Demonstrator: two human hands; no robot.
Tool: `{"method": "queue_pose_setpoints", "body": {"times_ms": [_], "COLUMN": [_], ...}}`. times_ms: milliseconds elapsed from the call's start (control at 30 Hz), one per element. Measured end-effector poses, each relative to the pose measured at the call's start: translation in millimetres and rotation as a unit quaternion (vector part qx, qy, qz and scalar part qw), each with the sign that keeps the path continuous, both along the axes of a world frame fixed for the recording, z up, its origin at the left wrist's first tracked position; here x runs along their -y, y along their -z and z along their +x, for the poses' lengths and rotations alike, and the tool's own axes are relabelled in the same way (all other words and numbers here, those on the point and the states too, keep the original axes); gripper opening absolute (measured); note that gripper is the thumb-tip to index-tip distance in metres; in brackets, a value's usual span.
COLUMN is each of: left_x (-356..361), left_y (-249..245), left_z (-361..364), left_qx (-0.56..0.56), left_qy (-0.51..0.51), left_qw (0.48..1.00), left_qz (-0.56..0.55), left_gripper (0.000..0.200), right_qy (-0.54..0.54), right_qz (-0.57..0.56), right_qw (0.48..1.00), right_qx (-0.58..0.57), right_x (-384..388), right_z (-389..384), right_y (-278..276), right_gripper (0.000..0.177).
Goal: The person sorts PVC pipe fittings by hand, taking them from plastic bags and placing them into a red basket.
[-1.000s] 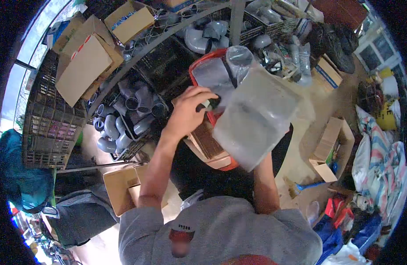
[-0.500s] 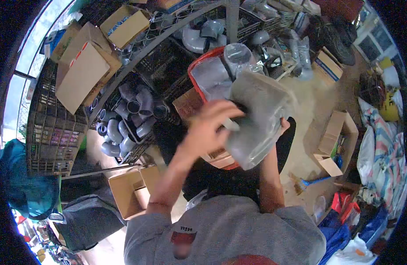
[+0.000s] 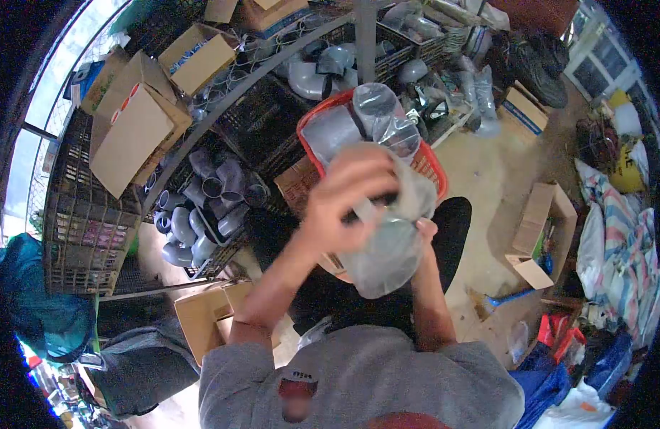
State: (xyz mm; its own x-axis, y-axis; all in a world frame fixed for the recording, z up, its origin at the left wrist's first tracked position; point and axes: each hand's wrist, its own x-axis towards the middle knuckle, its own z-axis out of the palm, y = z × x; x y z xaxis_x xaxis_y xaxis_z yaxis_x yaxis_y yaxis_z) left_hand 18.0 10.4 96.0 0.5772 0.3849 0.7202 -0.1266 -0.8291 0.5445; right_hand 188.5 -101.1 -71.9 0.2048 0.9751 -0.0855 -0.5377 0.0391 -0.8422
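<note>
A large grey pipe fitting wrapped in a clear plastic bag (image 3: 388, 261) is above my lap, its rounded end toward me. My right hand (image 3: 427, 230) grips its right side, with thumb and fingertips showing at the edge. Over the upper left of the bag, my left hand (image 3: 351, 196) is curled and blurred by motion. A small pale piece (image 3: 367, 210) shows by its fingers; what it is I cannot make out. Just beyond my hands stands a red plastic basket (image 3: 310, 137) holding more bagged grey fittings (image 3: 376, 101).
Crates of grey pipe elbows (image 3: 190, 229) stand to the left, beneath a metal rail. Cardboard boxes are at the upper left (image 3: 140, 125), lower left (image 3: 197, 314) and right (image 3: 548, 222). A small broom (image 3: 505, 299) lies on the floor at right.
The bagged fitting has tipped and come lower and nearer my body, uncovering the basket's right rim. My left hand stays over its upper left side, still blurred; my right hand has moved slightly left and down.
</note>
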Motion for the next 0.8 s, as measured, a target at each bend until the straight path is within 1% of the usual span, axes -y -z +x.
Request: {"method": "queue_pose_setpoints", "body": {"times_ms": [33,67,100,133,167,200,233,267,300,333,400,433,467,500,533,567,600,633,667,733,767,800], "left_x": [-14,-23,-33,-40,-41,-33,-25,-20,-15,-13,-20,-34,-54,-74,-81,-77,-72,-66,-53,-24,-26,-30], "left_y": [8,7,15,17,17,8,-3,-17,-34,-42,-26,-10,-4,12,18,27,25,22,19,-2,-3,-5], "left_z": [-2,-2,-5,-9,-14,-20,-27,-33,-38,-40,-27,-28,-28,-28,-27,-33,-33,-32,-34,-43,-43,-46], "left_qx": [0.013,-0.046,-0.03,-0.012,-0.013,0.038,0.088,0.084,0.026,-0.03,-0.189,-0.153,-0.169,-0.157,-0.143,-0.145,-0.149,-0.153,-0.117,-0.134,-0.132,-0.121], "left_qy": [-0.044,-0.091,-0.079,-0.07,-0.069,-0.041,-0.016,-0.017,0.08,0.176,0.196,0.209,0.185,0.124,0.062,0.06,0.028,-0.002,0.062,0.195,0.195,0.231], "left_qw": [0.998,0.992,0.991,0.988,0.989,0.991,0.989,0.989,0.993,0.983,0.961,0.957,0.962,0.97,0.975,0.974,0.978,0.98,0.987,0.968,0.968,0.961], "left_qz": [-0.046,-0.074,-0.105,-0.135,-0.131,-0.123,-0.117,-0.118,-0.086,-0.052,-0.041,-0.128,-0.114,-0.135,-0.16,-0.164,-0.146,-0.124,-0.09,-0.083,-0.083,-0.095], "left_gripper": [0.036,0.033,0.033,0.033,0.033,0.035,0.038,0.038,0.039,0.04,0.037,0.036,0.039,0.04,0.041,0.041,0.04,0.039,0.039,0.036,0.036,0.036], "right_qy": [-0.019,-0.037,-0.004,0.008,0.023,0.041,0.055,0.068,0.067,0.065,0.052,0.047,0.039,0.037,0.033,0.031,0.031,0.033,0.033,0.031,0.036,0.037], "right_qz": [0.009,0.014,0.036,0.059,0.08,0.099,0.139,0.176,0.168,0.169,0.178,0.179,0.176,0.175,0.169,0.153,0.155,0.151,0.143,0.134,0.149,0.164], "right_qw": [0.998,0.991,0.998,0.998,0.994,0.985,0.952,0.898,0.895,0.895,0.902,0.901,0.891,0.882,0.874,0.896,0.896,0.926,0.952,0.97,0.965,0.96], "right_qx": [-0.062,-0.124,-0.045,0.016,0.077,0.135,0.269,0.397,0.408,0.408,0.39,0.393,0.416,0.436,0.455,0.416,0.416,0.343,0.268,0.202,0.213,0.224], "right_x": [4,7,8,2,-4,-10,-13,-15,-17,-17,-17,-16,-16,-17,-16,-15,-14,-11,-10,-10,-11,-14], "right_z": [-1,-1,-2,2,7,12,15,15,13,9,6,9,11,11,9,5,2,0,-1,-2,0,2], "right_y": [7,13,-3,-7,-11,-15,-25,-36,-48,-59,-75,-76,-76,-75,-73,-66,-62,-59,-56,-67,-65,-64], "right_gripper": [0.114,0.115,0.116,0.116,0.116,0.117,0.116,0.115,0.118,0.118,0.124,0.124,0.131,0.137,0.144,0.149,0.149,0.15,0.151,0.149,0.15,0.15]}}
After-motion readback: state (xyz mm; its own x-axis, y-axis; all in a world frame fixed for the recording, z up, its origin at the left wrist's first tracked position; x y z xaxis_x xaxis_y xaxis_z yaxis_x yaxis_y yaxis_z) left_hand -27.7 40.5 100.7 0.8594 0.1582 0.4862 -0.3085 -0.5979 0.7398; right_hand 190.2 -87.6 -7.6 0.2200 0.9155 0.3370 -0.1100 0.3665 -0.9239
